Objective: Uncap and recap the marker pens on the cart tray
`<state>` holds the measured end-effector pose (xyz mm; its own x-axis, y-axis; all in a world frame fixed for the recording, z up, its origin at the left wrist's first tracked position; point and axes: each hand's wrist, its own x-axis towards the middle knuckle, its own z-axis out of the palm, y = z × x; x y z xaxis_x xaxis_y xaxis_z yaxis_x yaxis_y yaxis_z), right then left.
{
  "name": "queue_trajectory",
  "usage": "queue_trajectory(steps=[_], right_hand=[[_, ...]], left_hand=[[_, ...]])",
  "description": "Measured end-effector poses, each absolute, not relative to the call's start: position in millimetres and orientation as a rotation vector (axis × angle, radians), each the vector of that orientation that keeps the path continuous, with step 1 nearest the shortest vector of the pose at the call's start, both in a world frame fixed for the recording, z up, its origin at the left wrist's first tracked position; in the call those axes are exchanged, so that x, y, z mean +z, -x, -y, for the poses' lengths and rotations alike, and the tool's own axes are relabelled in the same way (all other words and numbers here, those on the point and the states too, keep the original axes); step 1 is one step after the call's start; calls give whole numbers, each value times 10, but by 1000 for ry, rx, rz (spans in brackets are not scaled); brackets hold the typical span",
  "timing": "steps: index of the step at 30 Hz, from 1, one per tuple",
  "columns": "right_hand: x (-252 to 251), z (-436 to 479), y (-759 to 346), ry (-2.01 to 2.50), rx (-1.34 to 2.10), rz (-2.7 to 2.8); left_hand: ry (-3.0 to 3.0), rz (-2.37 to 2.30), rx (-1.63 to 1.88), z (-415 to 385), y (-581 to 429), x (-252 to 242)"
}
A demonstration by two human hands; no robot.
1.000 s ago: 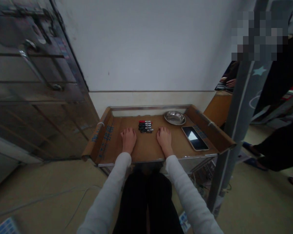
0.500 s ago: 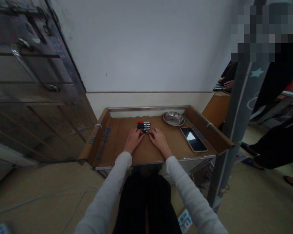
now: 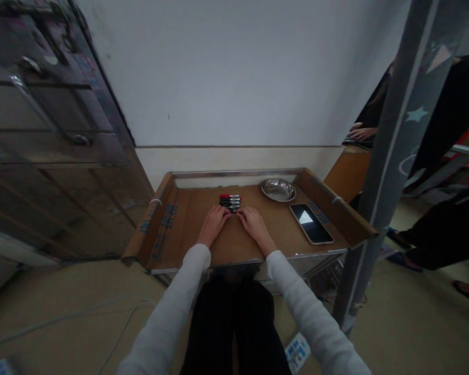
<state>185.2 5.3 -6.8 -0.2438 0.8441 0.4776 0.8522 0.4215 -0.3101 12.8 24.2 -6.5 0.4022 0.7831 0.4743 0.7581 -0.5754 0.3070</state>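
Observation:
Several markers [image 3: 230,201], a red one at the back and dark ones in front, lie side by side on the cardboard-lined table [image 3: 187,229]. My left hand [image 3: 214,223] rests at the near left corner of the row, its fingertips closed at the end of the nearest marker. At the near right corner is my right hand [image 3: 252,224], fingers bent together and touching the same marker's other end. Both hands lie low on the cardboard, with a small gap between them. The fingertips partly cover the nearest marker.
A round metal bowl [image 3: 279,190] stands at the back right, with a phone [image 3: 311,223] in front of it. Raised cardboard flaps edge both sides. A grey metal post [image 3: 379,172] rises at the right; a person's hand [image 3: 362,134] shows behind it.
My right fingertips have shifted slightly left, closer to my left hand. The view has turned a little, and the other person's hand behind the post shows more.

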Motion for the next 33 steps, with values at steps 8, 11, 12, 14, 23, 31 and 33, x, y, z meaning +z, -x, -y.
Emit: queue_trajectory(steps=[8,11,12,14,23,31,33], right_hand=[[-60,-41,-1833,1373,30,2116],[-71,-42,-1834,1391,22,2077],[-74,-42,-1836,1408,19,2051],[-77,-43,-1841,1428,22,2004],[-80,-50,-1838,1373,86,2046],[-71,-35,-1842,1399,69,1980],[-66,-32,-1841,1389,87,1983]], left_hand=[[-2606,-1405,941,-219,-137,-44],[-2590,-1410,950,-212,-141,-36],[-2579,-1417,958,-210,-141,-32],[-2565,-1428,969,-205,-141,-25],[-2545,-1517,964,-224,-146,-41],[-2508,-1506,1017,-216,-138,-26],[-2502,-1497,1020,-212,-139,-20]])
